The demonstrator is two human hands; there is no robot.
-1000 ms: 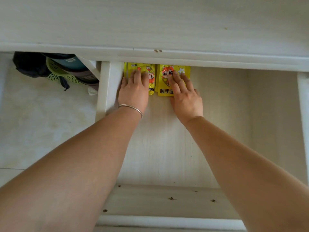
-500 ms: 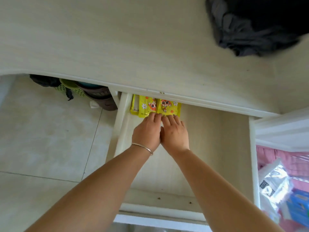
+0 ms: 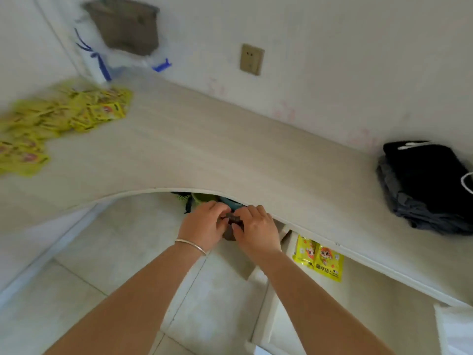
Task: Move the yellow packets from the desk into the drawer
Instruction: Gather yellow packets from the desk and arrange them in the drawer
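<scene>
Both hands have left the drawer (image 3: pixel 266 326); left hand (image 3: pixel 204 225) and right hand (image 3: pixel 257 230), fingers loosely curled, empty, meet below the desk (image 3: pixel 217 155) front edge.

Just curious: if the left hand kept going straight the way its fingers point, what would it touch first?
Probably the front edge of the desk just beyond the left hand, though depth is unclear; it might pass underneath.

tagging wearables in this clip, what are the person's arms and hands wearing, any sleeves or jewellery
Both forearms are bare, with no sleeves in view. The left hand has a thin silver bangle round its wrist. The right hand and its wrist show no bracelet or watch. No gloves on either hand, and no rings can be made out on the fingers through the blur.
</scene>
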